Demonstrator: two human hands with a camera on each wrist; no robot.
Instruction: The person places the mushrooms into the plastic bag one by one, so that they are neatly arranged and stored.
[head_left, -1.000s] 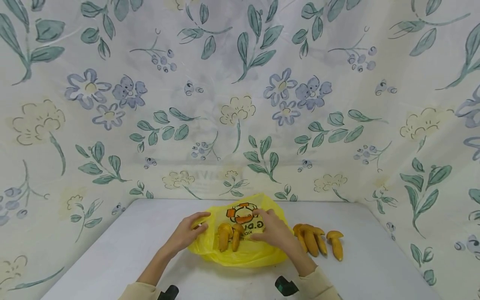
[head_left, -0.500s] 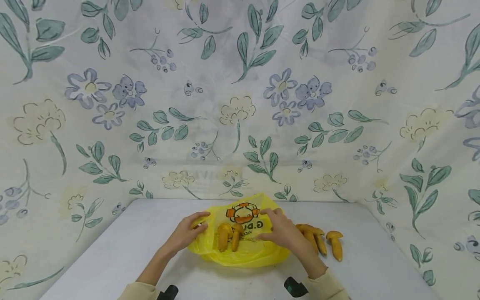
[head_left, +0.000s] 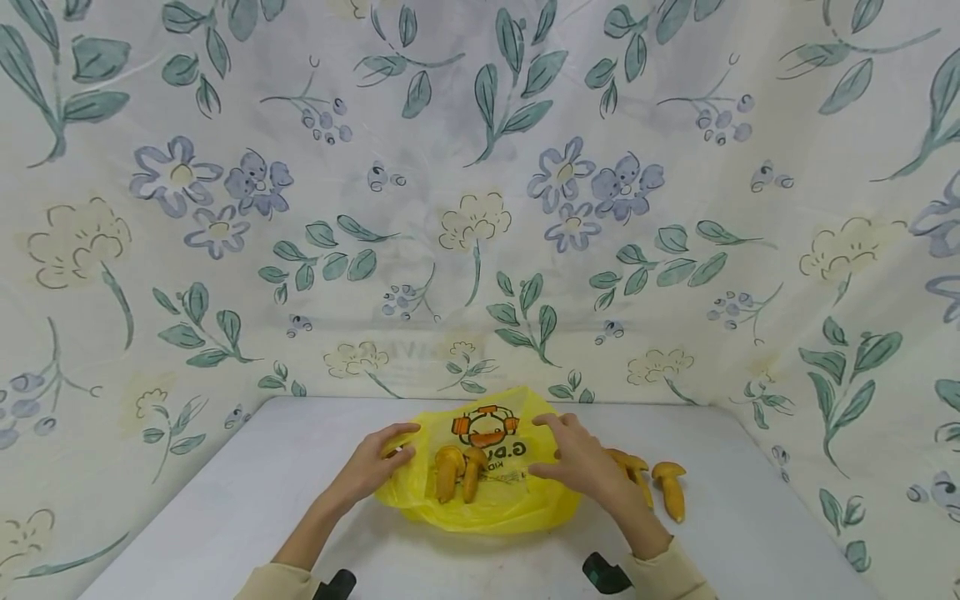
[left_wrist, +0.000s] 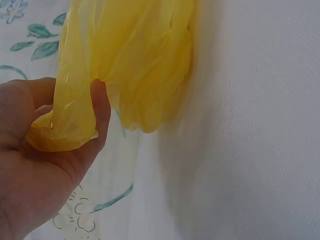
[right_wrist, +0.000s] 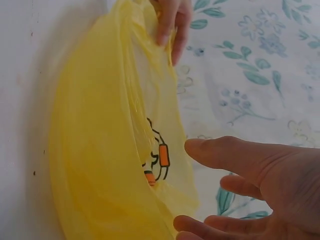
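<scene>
A yellow plastic bag with a cartoon print lies on the white table. Two brown mushrooms show within its outline, side by side. At the bag's left edge my left hand holds the rim; in the left wrist view a fold of yellow film runs between its thumb and fingers. My right hand hovers by the bag's right side, fingers spread and holding nothing. More mushrooms lie on the table just beyond that hand, which partly hides them. One single mushroom sits apart farther right.
The white table reaches back to a hanging cloth printed with leaves and flowers. Dark wrist devices show at the lower edge near both beige sleeves.
My right hand has drawn away to the right across the bag, uncovering more of the print and hiding more of the mushroom cluster. The left hand and the two mushrooms stay put.
</scene>
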